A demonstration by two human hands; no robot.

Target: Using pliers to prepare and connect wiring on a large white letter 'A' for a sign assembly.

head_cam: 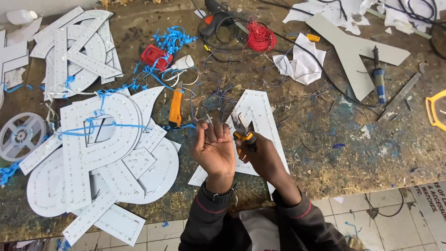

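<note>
- Head view: the left hand is raised above the near middle of the bench, palm up, with its fingers curled in and the tips pinched on a thin wire.
- The wire rises from the pinch and arcs away toward the far edge of the bench, joining a tangle of loose wires.
- The right hand sits just beside the left, touching it, closed in a fist around the orange and black handles of a pair of pliers.
- The pliers' long axis runs from the fist up and a little leftward, nose pointing to the far edge; the jaws stand slightly apart, close to the pinched wire. Whether they touch it cannot be told.
- Under both hands lies a white letter panel shaped like an A, flat on the bench, its apex toward the far edge.
- Left of the hands lies an orange utility knife, its long axis running near to far.
- Toward the near-left corner is a pile of white letter panels tied with blue strip.
- Near the far edge sits a red wire coil.
- Toward the right edge lies a blue-handled soldering iron.
</note>
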